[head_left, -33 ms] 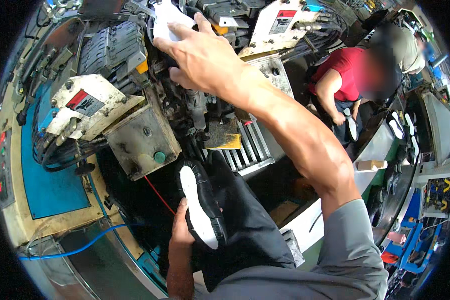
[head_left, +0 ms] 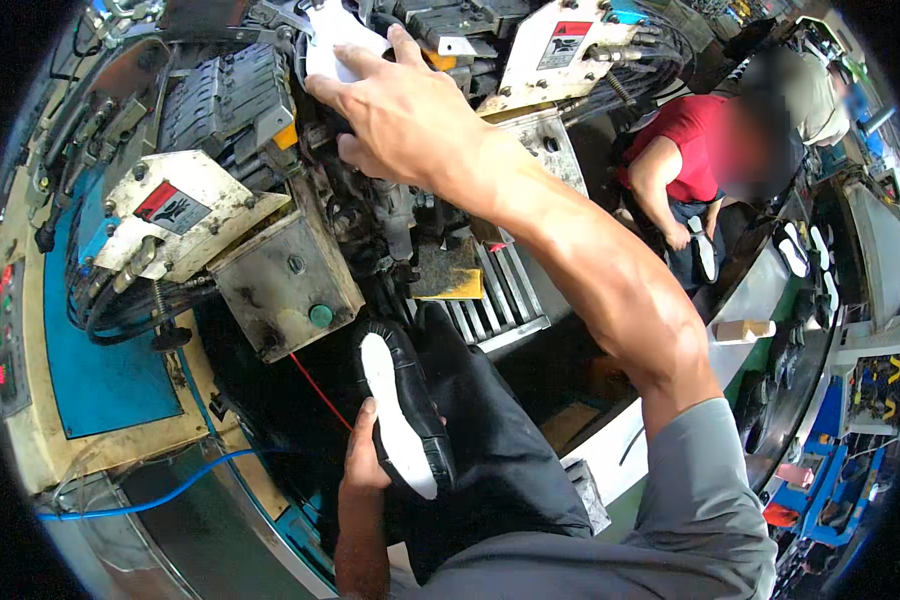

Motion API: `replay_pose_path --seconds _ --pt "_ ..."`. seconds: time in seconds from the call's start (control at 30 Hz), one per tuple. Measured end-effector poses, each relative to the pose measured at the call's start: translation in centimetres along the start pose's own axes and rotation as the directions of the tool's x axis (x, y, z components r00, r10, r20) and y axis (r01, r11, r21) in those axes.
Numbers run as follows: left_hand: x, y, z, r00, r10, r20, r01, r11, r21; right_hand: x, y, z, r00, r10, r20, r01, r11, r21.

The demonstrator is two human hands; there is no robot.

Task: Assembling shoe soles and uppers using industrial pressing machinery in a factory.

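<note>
Control panel: at the far left rim, a dark strip point(head_left: 0, 335) with small red and green lights, beside a blue panel point(head_left: 105, 370) on the machine's face.
Blue cable: a thin blue cable point(head_left: 140, 500) curves along the lower left, below the blue panel.
Machine: a grimy shoe-making machine point(head_left: 270, 270) fills the upper left and middle, with cream guard plates bearing red warning labels, black hoses and a green button point(head_left: 320, 315) on a worn metal box.
Left hand: the left hand point(head_left: 365, 465) comes up from the lower edge and grips a black shoe from its left side, thumb lying along the edge of the sole, fingers hidden underneath.
Black shoe: the black shoe point(head_left: 405, 410) is turned sole up, its white insole facing the camera, toe pointing toward the machine; it sits just below the green button and against the person's dark trouser leg point(head_left: 500, 440).
Right hand: the right hand point(head_left: 405, 115) reaches far up into the machine, fingers spread, pressing on a white shoe piece; whether it is gripping the piece or only resting on it cannot be told.
White shoe piece: the white shoe piece point(head_left: 335, 45) lies at the top of the machine, under the fingertips, well apart from the black shoe.
Grating: a ribbed metal grating point(head_left: 500, 300) sits under the right forearm.
Co-worker: a person in a red shirt point(head_left: 690, 135) sits at the upper right, with shoes lined along a curved bench point(head_left: 805, 250).
</note>
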State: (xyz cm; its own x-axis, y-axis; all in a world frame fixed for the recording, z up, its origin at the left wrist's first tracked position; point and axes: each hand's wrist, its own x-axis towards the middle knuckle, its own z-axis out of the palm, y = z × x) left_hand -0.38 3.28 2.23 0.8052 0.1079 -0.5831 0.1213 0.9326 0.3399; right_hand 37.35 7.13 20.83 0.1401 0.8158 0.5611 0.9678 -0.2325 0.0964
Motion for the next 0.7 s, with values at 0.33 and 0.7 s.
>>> replay_pose_path --seconds 0.33,0.7 --pt "-2.4 0.0 0.2 0.976 0.205 -0.075 -0.190 0.967 0.166 -9.4 -4.7 0.0 0.947 0.265 -0.183 -0.160 0.880 0.447" --pt "-6.9 -5.3 1.9 0.892 0.401 0.208 -0.451 0.818 0.357 -33.8 -26.7 -7.4 0.545 0.241 0.803 -0.378 -0.785 0.491"
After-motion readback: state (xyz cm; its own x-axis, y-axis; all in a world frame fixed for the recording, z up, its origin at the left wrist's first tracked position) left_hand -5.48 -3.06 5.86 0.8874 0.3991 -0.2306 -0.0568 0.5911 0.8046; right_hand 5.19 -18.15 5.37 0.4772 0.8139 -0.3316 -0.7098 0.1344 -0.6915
